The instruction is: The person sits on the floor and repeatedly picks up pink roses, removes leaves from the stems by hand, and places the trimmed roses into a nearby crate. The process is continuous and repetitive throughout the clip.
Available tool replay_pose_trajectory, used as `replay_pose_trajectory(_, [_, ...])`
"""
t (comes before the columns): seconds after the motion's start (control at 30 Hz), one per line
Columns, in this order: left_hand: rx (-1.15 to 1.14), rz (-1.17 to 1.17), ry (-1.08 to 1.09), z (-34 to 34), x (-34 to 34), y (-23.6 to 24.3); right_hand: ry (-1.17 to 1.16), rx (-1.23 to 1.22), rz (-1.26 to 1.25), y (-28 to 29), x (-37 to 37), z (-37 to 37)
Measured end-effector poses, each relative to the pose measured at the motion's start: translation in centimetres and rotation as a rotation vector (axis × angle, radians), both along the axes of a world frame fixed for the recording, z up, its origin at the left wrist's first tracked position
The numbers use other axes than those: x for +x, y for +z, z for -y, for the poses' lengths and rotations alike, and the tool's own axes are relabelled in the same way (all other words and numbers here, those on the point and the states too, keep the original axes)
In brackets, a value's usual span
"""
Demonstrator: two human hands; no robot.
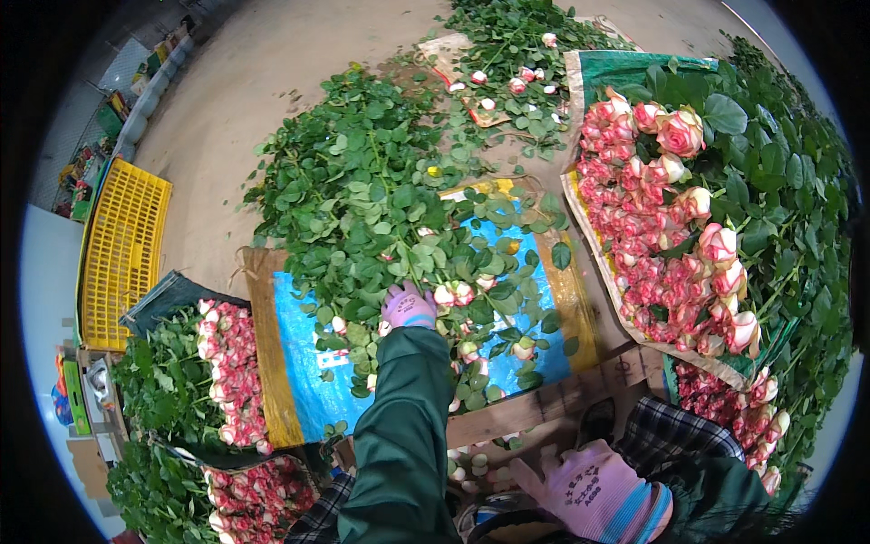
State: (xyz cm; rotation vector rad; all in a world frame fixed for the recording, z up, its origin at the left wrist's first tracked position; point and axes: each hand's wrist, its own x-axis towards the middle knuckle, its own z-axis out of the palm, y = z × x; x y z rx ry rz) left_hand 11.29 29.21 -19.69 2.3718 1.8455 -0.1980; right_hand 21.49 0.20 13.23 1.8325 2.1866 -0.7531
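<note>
My left hand [410, 308], in a pale purple glove with a blue cuff, reaches into a heap of cut leafy rose stems [353, 181]. Its fingertips dip among the leaves, so whether they grip a stem is hidden. Beside it lie white-and-pink rose heads [455, 294] on a blue and yellow woven sheet [313, 399]. Low in front of my body is my right hand [584, 494], gloved the same way. Its fingers are loosely apart and point left, with nothing visible in them. Fallen petals [467, 462] lie below it.
Bunched pink-and-white roses [657, 227] stand in a green-lined wrap at right, more roses [237, 372] at left. A wooden bar [562, 394] edges the sheet. A yellow plastic crate [122, 254] stands at far left. More cut stems [526, 45] lie on the floor beyond.
</note>
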Motion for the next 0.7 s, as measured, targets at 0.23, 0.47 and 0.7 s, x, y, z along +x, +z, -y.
replay_pose_trajectory(0.23, [-0.384, 0.462, 0.369, -2.4, -2.6, 1.6, 0.007, 0.022, -0.014, -1.4, -0.5, 1.1])
replay_pose_trajectory(0.47, [-0.198, 0.520, 0.173, -8.0, -13.4, 12.5, 0.034, -0.005, -0.169, -1.2, -2.7, 1.4])
replay_pose_trajectory(0.7, [-0.911, 1.298, 0.189, 5.2, -13.2, 28.4, -0.082, 0.062, -0.442, -2.0, -3.1, 3.6])
